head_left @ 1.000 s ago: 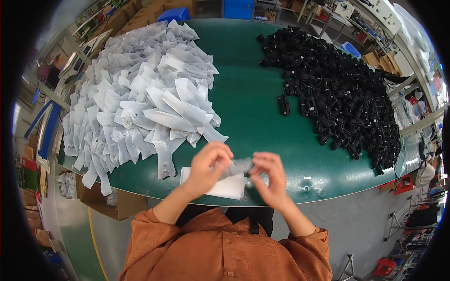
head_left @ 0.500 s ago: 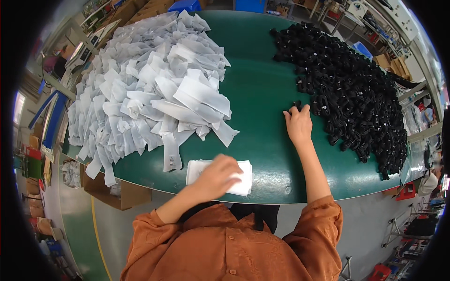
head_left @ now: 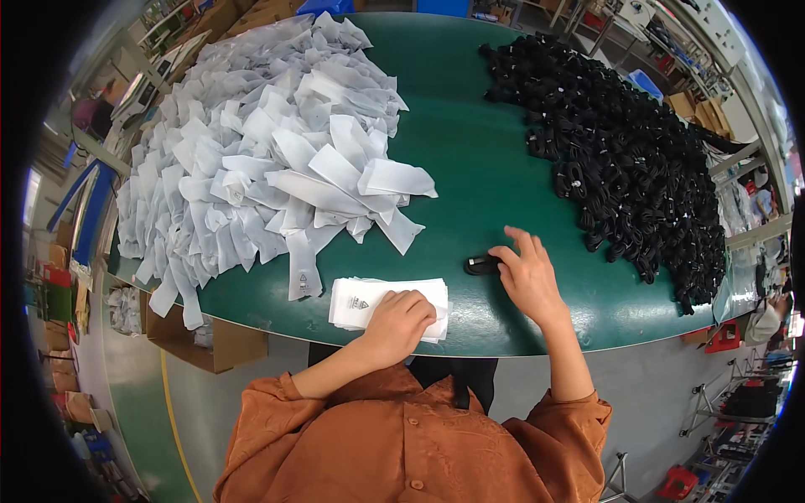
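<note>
One coiled black cable (head_left: 481, 265) lies, long axis sideways, just left of my right hand (head_left: 530, 281), its fingers spread; that hand is nearer. My left hand's (head_left: 397, 327) fingers curl over one white bag stack (head_left: 355, 302), pinch unclear from here. Beyond them, the worktop's (head_left: 457, 151) frosted bag heap (head_left: 243, 168) and black cable heap (head_left: 625, 159) defy counting.

Grey floor (head_left: 650, 390) meets a green strip (head_left: 138, 402) along a yellow line (head_left: 170, 411) — bright window (head_left: 32, 197) far left.

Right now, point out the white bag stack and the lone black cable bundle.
White bag stack (head_left: 352, 310): head view, top bag's left part.
Lone black cable bundle (head_left: 480, 266): head view, visible middle.
</note>
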Demonstrator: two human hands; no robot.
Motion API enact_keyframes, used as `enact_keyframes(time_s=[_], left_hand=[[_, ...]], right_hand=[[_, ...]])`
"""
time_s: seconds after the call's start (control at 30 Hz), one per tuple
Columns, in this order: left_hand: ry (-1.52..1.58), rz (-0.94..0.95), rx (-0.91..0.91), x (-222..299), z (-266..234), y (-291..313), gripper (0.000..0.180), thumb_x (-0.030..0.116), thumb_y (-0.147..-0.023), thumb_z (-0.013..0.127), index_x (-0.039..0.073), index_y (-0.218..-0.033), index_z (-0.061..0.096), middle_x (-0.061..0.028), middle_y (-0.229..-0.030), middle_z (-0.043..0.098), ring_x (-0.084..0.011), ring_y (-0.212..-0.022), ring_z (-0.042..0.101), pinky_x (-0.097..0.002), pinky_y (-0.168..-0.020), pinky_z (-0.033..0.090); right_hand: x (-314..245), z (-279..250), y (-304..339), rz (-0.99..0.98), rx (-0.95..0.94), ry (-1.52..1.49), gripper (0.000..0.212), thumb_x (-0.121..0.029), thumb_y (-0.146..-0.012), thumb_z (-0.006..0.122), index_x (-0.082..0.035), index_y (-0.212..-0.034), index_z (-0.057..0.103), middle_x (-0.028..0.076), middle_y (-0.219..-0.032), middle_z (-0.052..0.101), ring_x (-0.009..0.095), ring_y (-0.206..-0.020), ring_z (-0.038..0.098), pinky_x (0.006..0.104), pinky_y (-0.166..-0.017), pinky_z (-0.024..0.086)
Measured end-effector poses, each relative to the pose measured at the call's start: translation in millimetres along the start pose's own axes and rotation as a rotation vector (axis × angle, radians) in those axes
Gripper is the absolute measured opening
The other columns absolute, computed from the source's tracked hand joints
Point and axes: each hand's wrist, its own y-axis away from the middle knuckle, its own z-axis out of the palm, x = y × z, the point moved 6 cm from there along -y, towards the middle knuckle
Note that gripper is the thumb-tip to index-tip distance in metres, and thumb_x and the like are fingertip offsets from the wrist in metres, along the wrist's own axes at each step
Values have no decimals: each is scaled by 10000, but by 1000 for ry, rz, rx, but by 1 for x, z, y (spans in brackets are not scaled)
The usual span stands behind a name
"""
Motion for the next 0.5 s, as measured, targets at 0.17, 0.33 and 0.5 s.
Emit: enact_keyframes(time_s=[0.17,0.33,0.5], left_hand=[[60,-92,9,-7,2,1,99,35,-862,675,64,-917,599,-86,-875,597,-282,-817,587,-391,-729,421],[200,-275,-32,-19,-1,1,89,46,-906,668,33,-945,590,-100,-865,614,-254,-779,594,-365,-719,471],[450,-469,-35,-30,-1,3,75,48,-924,650,26,-958,587,-93,-854,605,-235,-757,577,-343,-691,485]], right_hand=[[3,19,28,281,-194,-260,379,-93,-808,783,-37,-1141,611,145,-1113,581,368,-844,641,418,-714,544],[-37,7,54,234,79,-487,391,38,-754,800,-16,-1104,633,156,-1066,514,288,-822,627,338,-631,532],[-68,1,76,126,193,-323,413,110,-717,757,-63,-1085,690,122,-1013,487,224,-751,576,307,-582,503]])
